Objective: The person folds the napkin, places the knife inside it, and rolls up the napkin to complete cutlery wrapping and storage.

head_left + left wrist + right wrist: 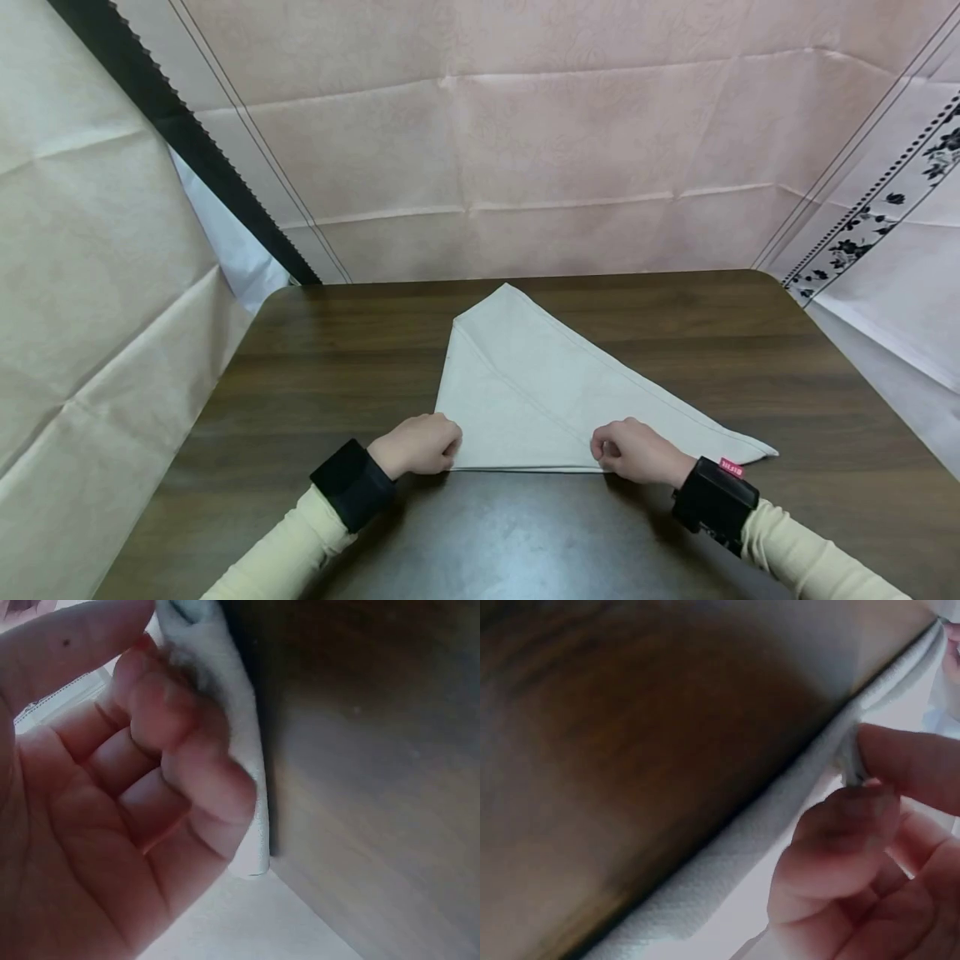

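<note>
A folded white cloth (525, 383) lies on the brown table, one corner pointing to the far edge and another stretching out to the right. At its near left corner, my left hand (422, 444) has its fingers curled at the folded edge. Thumb and index finger meet at the cloth (244, 742) in the left wrist view, partly hiding the grip. Farther right along the same near edge, my right hand (637, 450) pinches a bit of fabric between thumb and forefinger. The right wrist view shows that pinched fold (850, 761) standing up from the edge.
The dark wood table (337, 358) has rounded far corners. Creased pale sheets hang behind it (562, 150) and at the left (97, 333). Another sheet with a black floral band (847, 246) hangs at the right. Both wrists wear black bands.
</note>
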A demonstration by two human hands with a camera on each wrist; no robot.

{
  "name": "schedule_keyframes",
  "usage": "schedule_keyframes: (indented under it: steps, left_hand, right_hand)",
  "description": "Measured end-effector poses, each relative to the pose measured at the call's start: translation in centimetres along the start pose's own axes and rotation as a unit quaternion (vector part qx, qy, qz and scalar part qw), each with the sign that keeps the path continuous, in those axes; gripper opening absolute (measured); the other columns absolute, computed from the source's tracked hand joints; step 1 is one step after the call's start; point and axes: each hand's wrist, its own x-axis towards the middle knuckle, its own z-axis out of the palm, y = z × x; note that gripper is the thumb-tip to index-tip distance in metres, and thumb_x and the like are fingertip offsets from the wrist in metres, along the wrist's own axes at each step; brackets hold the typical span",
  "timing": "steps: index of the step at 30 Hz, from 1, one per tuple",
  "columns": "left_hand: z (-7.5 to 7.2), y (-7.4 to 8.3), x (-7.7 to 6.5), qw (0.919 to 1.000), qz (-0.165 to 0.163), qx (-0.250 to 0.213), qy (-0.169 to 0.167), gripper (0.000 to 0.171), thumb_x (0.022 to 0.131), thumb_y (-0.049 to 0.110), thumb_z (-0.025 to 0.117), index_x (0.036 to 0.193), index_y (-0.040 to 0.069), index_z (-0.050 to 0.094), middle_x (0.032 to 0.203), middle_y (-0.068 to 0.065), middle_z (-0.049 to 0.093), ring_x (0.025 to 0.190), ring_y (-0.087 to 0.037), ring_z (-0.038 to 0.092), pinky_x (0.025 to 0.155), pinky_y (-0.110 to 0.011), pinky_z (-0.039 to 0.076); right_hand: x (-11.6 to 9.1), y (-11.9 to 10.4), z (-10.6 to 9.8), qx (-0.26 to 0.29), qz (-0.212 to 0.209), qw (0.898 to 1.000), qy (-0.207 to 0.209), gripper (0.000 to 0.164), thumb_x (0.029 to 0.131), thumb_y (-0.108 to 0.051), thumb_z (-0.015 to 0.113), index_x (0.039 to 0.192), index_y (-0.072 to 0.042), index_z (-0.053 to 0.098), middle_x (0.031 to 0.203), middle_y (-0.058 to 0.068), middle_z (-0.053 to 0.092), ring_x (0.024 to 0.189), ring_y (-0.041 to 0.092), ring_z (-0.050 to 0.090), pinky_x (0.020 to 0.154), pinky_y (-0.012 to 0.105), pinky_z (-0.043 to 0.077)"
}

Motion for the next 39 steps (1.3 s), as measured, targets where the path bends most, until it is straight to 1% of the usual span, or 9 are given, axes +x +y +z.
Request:
schedule_keyframes:
  steps: [9,14,18,22,25,27,31,35,39]
  left_hand:
    - [-0.1,0.0,0.1,0.9999,-0.008,-0.009,-0.010,0.026,0.080,0.006,0.065,0.060,0.014,0.050,0.055,0.007,0.042,0.050,-0.007,0.038,0.049,-0.021,0.033]
    - [-0.2,0.4,0.2,0.9997,-0.014,0.000,-0.018,0.027,0.079,0.004,0.065,0.059,0.014,0.049,0.054,0.008,0.040,0.049,-0.007,0.036,0.049,-0.021,0.032]
    - [-0.1,1.0,0.6,0.9997,0.002,0.019,-0.016,0.027,0.078,-0.002,0.060,0.060,0.014,0.048,0.054,0.007,0.037,0.050,-0.007,0.034,0.048,-0.021,0.029]
    - [0.3,2.3,2.0,0.9980,0.044,0.045,-0.013,0.019,0.084,0.001,0.054,0.071,0.014,0.051,0.060,0.007,0.042,0.054,-0.008,0.038,0.051,-0.021,0.034]
    - [0.5,3.9,3.4,0.9950,0.074,0.062,-0.023,0.009,0.088,0.005,0.052,0.086,0.013,0.056,0.066,0.005,0.049,0.058,-0.008,0.044,0.056,-0.021,0.038]
    - [0.7,5.1,4.4,0.9931,0.088,0.070,-0.033,0.015,0.087,0.005,0.053,0.097,0.015,0.058,0.071,0.003,0.054,0.062,-0.009,0.048,0.059,-0.022,0.041]
    - [1.3,7.1,6.0,0.9882,0.108,0.098,-0.046,0.038,0.086,0.006,0.056,0.119,0.023,0.056,0.085,0.002,0.061,0.070,-0.008,0.051,0.062,-0.021,0.042]
    - [1.8,8.5,7.4,0.9829,0.118,0.131,-0.052,0.046,0.087,0.011,0.057,0.130,0.029,0.050,0.090,0.001,0.059,0.069,-0.010,0.050,0.059,-0.021,0.041]
    - [2.1,9.7,8.7,0.9770,0.133,0.157,-0.056,0.049,0.088,0.015,0.057,0.133,0.032,0.046,0.091,0.000,0.057,0.070,-0.010,0.049,0.059,-0.022,0.041]
  right_hand:
    - [0.0,0.7,-0.5,0.025,-0.011,0.999,-0.032,0.019,0.080,0.004,0.059,0.071,-0.012,0.056,0.057,-0.010,0.039,0.055,0.004,0.038,0.054,0.022,0.034]
    - [0.1,1.1,-0.4,0.034,-0.009,0.998,-0.042,0.019,0.079,0.005,0.059,0.070,-0.012,0.057,0.056,-0.011,0.039,0.055,0.004,0.038,0.054,0.022,0.034]
    - [0.2,1.1,-0.4,0.037,0.001,0.998,-0.043,0.020,0.078,0.005,0.058,0.069,-0.012,0.058,0.056,-0.010,0.039,0.055,0.005,0.039,0.054,0.022,0.034]
    - [0.3,1.0,-0.5,0.040,0.010,0.998,-0.044,0.018,0.080,0.003,0.058,0.070,-0.013,0.059,0.056,-0.009,0.041,0.056,0.007,0.041,0.055,0.023,0.035]
    - [0.1,1.2,-0.6,0.044,0.015,0.998,-0.042,0.015,0.082,0.000,0.060,0.074,-0.013,0.060,0.059,-0.008,0.044,0.059,0.008,0.043,0.057,0.025,0.037]
    - [-0.3,1.5,-0.6,0.043,0.012,0.998,-0.035,0.012,0.082,-0.002,0.061,0.079,-0.014,0.061,0.061,-0.008,0.044,0.061,0.009,0.043,0.058,0.025,0.038]
    - [-1.0,2.0,-0.6,0.030,-0.008,0.999,-0.019,0.013,0.082,-0.003,0.063,0.088,-0.014,0.062,0.064,-0.009,0.045,0.062,0.007,0.043,0.059,0.024,0.039]
    - [-1.7,2.2,-0.7,0.032,-0.022,0.999,-0.008,0.017,0.082,-0.002,0.063,0.095,-0.012,0.064,0.066,-0.010,0.048,0.061,0.005,0.043,0.058,0.023,0.040]
    - [-2.7,2.5,-1.1,0.024,0.004,1.000,0.004,0.017,0.082,-0.005,0.063,0.098,-0.009,0.064,0.070,-0.009,0.052,0.062,0.006,0.044,0.058,0.024,0.041]
